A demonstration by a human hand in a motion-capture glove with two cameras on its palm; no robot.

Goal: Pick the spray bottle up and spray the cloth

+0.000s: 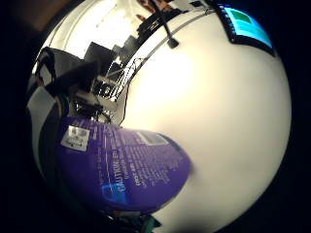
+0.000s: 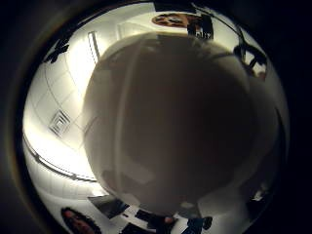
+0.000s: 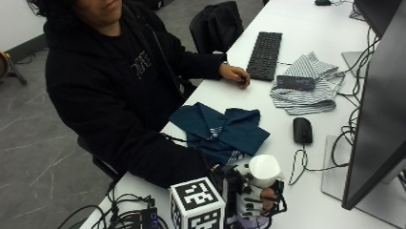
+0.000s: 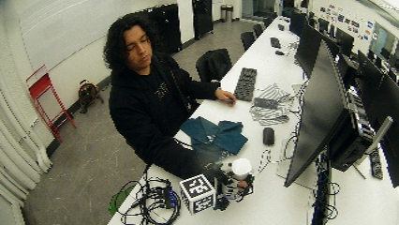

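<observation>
My gloved right hand (image 3: 250,202) grips a spray bottle (image 3: 264,170) with a white top and a purple label (image 1: 121,167). It stands upright at the near end of the white table (image 3: 298,200); I cannot tell whether it rests on the table or hangs just above it. The bottle's white head (image 2: 175,122) fills the thumb side palm view. A dark teal cloth (image 3: 218,129) lies crumpled on the table just beyond the hand, towards the person. In the wide view the bottle (image 4: 240,168) is a short way in front of the cloth (image 4: 215,136).
A black mouse (image 3: 302,130) lies right of the teal cloth, with its cable running towards the monitor (image 3: 374,119). A striped cloth (image 3: 304,86) with a dark object on it, and a keyboard (image 3: 264,55), lie farther back. The bare left hand (image 3: 235,75) rests beside the keyboard.
</observation>
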